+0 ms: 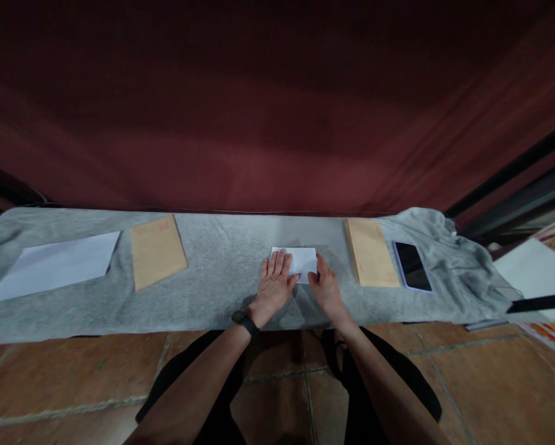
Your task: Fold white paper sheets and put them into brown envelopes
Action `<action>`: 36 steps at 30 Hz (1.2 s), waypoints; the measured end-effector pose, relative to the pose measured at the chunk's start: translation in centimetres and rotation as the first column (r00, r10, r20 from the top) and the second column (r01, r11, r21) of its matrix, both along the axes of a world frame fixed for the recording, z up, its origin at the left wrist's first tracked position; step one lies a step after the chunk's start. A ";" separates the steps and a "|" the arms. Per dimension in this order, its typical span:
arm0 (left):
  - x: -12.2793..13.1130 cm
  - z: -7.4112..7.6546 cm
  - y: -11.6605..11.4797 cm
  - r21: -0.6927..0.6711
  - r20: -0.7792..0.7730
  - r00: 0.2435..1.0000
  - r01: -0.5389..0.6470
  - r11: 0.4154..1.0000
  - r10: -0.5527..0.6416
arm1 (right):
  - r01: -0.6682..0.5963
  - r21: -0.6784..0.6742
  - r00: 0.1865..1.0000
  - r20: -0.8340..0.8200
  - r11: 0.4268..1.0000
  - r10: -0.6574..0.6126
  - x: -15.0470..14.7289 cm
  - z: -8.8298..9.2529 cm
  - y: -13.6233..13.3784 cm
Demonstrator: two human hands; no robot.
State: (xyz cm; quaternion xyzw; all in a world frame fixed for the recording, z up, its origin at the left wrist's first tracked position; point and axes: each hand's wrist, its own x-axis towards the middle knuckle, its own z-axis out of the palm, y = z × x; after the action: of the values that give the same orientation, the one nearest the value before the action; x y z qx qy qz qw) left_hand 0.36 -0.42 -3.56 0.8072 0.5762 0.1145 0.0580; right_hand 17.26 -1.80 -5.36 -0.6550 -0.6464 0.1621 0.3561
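Observation:
A small white sheet of paper (pixel 304 256), which looks folded, lies on the grey cloth in front of me. My left hand (pixel 276 285) rests flat on its left part, fingers stretched out and a little spread. At the paper's right edge is my right hand (pixel 326 290). Its index finger reaches along that edge, and its thumb stands apart, touching the lower right of the paper. The other right fingers are curled and partly hidden. A dark watch (pixel 245 321) is on my left wrist.
Grey cloth (pixel 226 272) covers the long narrow surface. Larger white paper (pixel 59 264) and a brown envelope (pixel 157 252) lie to the left. Stacked brown envelopes (pixel 374 253) and a phone (pixel 413 266) lie to the right. A dark red curtain-like backdrop (pixel 277 136) rises behind.

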 end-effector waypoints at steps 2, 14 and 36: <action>0.1 -0.1 -0.1 -0.002 0.013 1.000 -0.004 1.000 0.004 | 0.017 -0.008 0.999 0.045 1.000 -0.017 0.0 0.3 -0.1; -2.0 4.2 2.6 -0.041 0.701 0.698 -0.167 0.985 0.148 | 0.052 -0.014 0.781 -0.623 0.999 -0.049 0.5 3.4 0.4; -3.1 2.8 4.0 -0.478 0.878 0.062 0.091 0.874 0.474 | 0.028 -0.226 0.208 -0.951 0.974 -0.227 0.8 2.1 -0.9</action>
State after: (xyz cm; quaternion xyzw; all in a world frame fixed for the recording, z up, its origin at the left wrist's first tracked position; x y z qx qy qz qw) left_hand -2.75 3.62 -0.77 0.3947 0.4980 0.5082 0.5813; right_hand 18.04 -2.73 -3.29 -0.4870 -0.2106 0.5560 0.6398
